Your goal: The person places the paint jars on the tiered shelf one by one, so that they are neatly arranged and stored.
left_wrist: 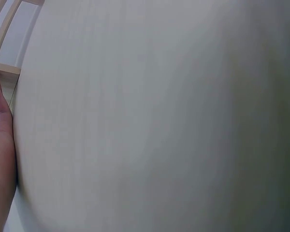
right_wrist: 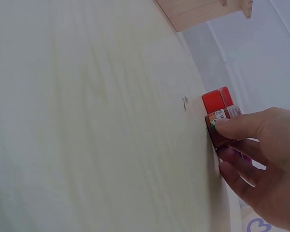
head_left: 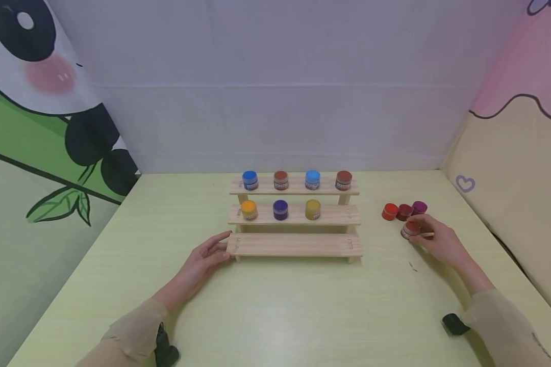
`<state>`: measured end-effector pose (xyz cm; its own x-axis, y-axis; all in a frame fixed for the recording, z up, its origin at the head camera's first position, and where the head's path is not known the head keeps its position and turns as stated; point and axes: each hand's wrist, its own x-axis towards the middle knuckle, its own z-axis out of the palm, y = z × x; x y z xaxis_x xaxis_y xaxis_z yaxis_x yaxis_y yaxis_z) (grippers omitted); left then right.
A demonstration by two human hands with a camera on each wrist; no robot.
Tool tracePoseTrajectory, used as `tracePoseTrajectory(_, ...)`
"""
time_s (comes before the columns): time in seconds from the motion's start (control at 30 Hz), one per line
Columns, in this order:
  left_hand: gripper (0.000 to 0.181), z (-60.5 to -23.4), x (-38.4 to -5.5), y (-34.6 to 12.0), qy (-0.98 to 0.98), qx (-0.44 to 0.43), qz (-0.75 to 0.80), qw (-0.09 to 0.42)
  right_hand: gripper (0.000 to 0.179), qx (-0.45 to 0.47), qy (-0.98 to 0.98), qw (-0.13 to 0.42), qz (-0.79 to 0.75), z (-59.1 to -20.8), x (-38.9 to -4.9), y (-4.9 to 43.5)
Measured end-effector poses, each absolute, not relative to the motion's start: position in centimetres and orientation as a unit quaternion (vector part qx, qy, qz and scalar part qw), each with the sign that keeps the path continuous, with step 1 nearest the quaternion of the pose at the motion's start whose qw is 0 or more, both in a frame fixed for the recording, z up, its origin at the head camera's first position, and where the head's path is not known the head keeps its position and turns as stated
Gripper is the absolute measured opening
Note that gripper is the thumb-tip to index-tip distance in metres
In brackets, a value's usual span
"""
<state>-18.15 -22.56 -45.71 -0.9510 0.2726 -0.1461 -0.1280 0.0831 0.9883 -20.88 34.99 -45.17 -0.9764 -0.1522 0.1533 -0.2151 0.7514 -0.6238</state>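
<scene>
My right hand [head_left: 441, 242] pinches a small reddish-brown paint jar [head_left: 410, 230] between thumb and fingers, low over the table at the right. In the right wrist view, the thumb lies across the label of that jar [right_wrist: 221, 126]. Just behind it stand a red paint jar [head_left: 390, 211], a dark red one [head_left: 404, 212] and a purple one [head_left: 420, 207]. A three-step wooden rack [head_left: 296, 245] occupies the middle. Against the left end of its lowest step rests my left hand [head_left: 206, 261], fingers extended; the left wrist view catches only part of this hand [left_wrist: 0, 145].
Several paint jars stand along the top step, among them a blue jar [head_left: 250, 181]. The middle step carries an orange jar [head_left: 249, 210], a violet one [head_left: 280, 210] and a mustard-yellow one [head_left: 313, 209]. Printed cloth walls surround the pale table [head_left: 298, 316].
</scene>
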Motion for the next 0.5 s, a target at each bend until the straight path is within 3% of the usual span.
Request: tracePoseTrajectory(0.5,0.064,-45.57,-17.98,-22.42,0.717,0.048,0.68,0.143,0.038,0.106,-0.935,0.024,0.337,-44.43,-20.89,34.93)
